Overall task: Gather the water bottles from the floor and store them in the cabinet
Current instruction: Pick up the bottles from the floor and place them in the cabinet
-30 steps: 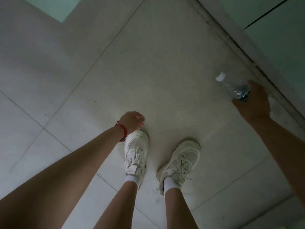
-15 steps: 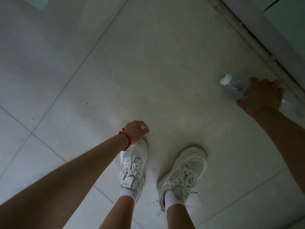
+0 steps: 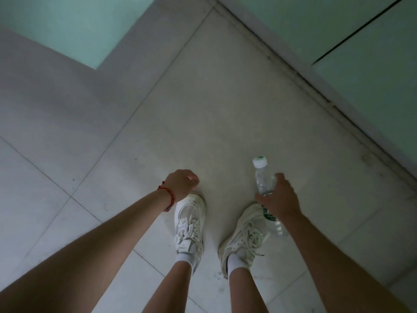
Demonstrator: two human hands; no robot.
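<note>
A clear plastic water bottle (image 3: 262,179) with a white cap points away from me, held above the floor over my right shoe. My right hand (image 3: 279,197) is closed around its middle, hiding the label area; the bottle's base shows below the hand. My left hand (image 3: 182,182), with a red cord bracelet at the wrist, hangs curled into a loose fist over my left shoe and holds nothing. No other bottle is in view.
Pale floor tiles (image 3: 203,114) stretch ahead. Pale green cabinet panels (image 3: 365,71) on a grey plinth run along the right, with a dark gap between two doors. Another green panel (image 3: 67,23) stands at the upper left. My white sneakers (image 3: 190,224) stand below.
My right hand has swung the bottle left and toward my body, from beside the cabinet plinth to above my right shoe. The view has tilted up. My left hand has barely moved.
</note>
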